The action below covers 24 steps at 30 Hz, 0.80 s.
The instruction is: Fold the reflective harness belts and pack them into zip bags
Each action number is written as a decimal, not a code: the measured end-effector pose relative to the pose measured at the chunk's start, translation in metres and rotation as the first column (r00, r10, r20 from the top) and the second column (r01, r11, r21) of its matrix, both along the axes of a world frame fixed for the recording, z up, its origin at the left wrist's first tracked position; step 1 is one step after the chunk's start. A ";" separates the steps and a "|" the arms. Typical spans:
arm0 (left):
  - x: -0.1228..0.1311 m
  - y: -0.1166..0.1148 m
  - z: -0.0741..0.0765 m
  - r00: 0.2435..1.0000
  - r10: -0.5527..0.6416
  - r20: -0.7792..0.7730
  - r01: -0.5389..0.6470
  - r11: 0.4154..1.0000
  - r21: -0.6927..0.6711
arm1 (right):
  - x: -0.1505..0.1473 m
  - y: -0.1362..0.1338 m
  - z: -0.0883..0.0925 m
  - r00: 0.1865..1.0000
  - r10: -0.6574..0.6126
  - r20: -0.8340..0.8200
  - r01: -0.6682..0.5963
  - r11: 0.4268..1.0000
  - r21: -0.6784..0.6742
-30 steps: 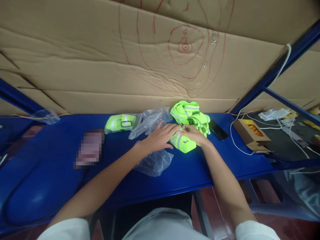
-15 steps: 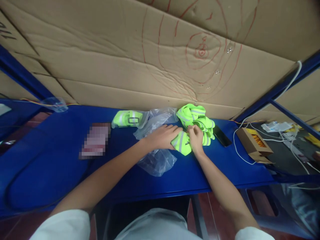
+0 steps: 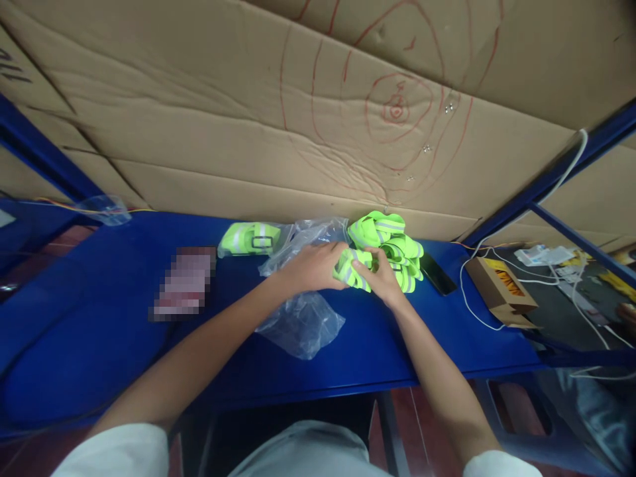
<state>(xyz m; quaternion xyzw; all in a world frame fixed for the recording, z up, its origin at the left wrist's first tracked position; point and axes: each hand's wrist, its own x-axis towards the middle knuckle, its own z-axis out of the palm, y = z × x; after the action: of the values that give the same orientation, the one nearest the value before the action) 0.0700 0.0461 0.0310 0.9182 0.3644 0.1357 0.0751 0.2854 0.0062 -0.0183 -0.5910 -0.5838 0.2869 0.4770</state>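
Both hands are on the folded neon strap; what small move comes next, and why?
Probably bring the folded neon-green reflective strap, gripped between the left hand and right hand, down to the crumpled clear plastic bag by the left wrist: the strap looks compactly folded, the bag empty.

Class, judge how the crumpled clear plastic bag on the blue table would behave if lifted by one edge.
Probably floppy: the bag lies crumpled and creased, holding no shape. Likely very light, as the film is thin and see-through. Its glossy surface may slip when pinched.
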 end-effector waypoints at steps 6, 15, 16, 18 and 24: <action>0.011 -0.005 -0.007 1.000 -0.005 0.018 0.003 0.994 0.106 | -0.010 -0.002 -0.005 0.993 -0.122 -0.001 0.121 0.984 0.129; 0.017 -0.012 -0.008 0.998 -0.068 0.017 0.057 0.926 0.374 | -0.019 -0.016 0.014 0.979 -0.205 -0.003 0.200 0.950 0.242; 0.017 -0.014 -0.007 0.997 -0.077 0.033 0.059 0.930 0.362 | -0.019 -0.018 0.017 0.981 -0.194 -0.031 0.195 0.954 0.229; 0.015 -0.016 -0.002 0.992 -0.095 0.080 0.067 0.950 0.306 | -0.020 -0.021 0.023 0.982 -0.172 -0.078 0.184 0.961 0.204; -0.002 -0.008 0.016 0.988 -0.089 0.126 0.071 0.987 0.147 | -0.019 -0.025 0.034 0.979 0.067 -0.194 -0.053 0.995 0.080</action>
<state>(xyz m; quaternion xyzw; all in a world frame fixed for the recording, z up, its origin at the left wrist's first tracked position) 0.0677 0.0385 0.0471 0.9241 0.3108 0.2189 0.0390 0.2666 -0.0192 0.0155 -0.5238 -0.5618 0.3361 0.5451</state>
